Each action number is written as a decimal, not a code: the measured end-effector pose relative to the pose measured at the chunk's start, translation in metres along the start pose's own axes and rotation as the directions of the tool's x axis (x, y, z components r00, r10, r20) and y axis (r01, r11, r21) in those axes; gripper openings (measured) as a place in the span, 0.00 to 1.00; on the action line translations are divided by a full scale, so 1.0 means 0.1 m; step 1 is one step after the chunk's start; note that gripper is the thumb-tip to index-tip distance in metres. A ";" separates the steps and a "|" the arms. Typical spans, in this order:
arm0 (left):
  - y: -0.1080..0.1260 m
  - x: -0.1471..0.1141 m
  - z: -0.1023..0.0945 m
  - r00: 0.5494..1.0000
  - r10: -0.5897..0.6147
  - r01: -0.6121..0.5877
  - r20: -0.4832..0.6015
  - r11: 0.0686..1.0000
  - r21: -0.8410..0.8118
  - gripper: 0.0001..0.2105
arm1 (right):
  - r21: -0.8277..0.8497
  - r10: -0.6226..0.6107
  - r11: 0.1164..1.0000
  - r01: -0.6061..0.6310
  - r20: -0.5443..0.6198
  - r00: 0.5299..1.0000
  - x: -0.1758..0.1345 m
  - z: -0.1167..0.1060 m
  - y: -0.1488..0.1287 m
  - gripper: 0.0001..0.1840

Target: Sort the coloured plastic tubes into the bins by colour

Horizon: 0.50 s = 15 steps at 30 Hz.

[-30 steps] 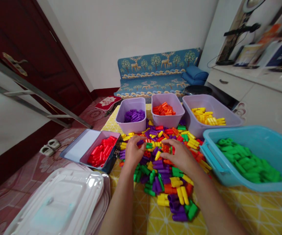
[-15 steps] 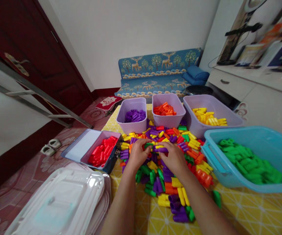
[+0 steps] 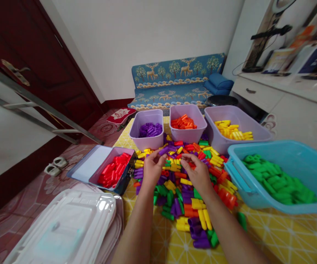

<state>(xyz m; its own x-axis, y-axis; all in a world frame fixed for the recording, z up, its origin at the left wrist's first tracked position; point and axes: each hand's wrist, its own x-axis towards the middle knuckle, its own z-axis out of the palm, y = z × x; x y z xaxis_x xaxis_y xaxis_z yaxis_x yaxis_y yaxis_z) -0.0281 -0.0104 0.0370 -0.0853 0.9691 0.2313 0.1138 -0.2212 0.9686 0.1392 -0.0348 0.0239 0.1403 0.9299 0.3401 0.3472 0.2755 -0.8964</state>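
Head view. Left hand [image 3: 153, 169]: grip narrow; whether holding, cannot tell. Purple piece [image 3: 164, 150]: at its fingertips, long axis left-right, right end angled far. Right hand [image 3: 198, 173]: farther off, grip loosely parted. Lavender bin [image 3: 148, 143]: beyond, far left.

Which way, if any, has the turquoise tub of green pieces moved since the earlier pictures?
No: judged against the patterned sofa, the turquoise tub shows no shift.
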 end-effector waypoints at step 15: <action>0.46 0.53 -0.08 0.949 0.225 -0.220 -0.219 0.974 0.049 0.39 | -0.092 -0.037 0.995 0.037 0.002 0.999 -0.01 0.01 0.06 0.13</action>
<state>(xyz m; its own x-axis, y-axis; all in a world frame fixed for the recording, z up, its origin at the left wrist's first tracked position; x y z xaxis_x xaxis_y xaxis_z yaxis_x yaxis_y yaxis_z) -0.0350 0.0296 0.0941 -0.2724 0.8464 0.4576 0.1782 -0.4230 0.8885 0.1407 -0.0336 0.0178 0.1256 0.9193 0.3730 0.4363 0.2865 -0.8530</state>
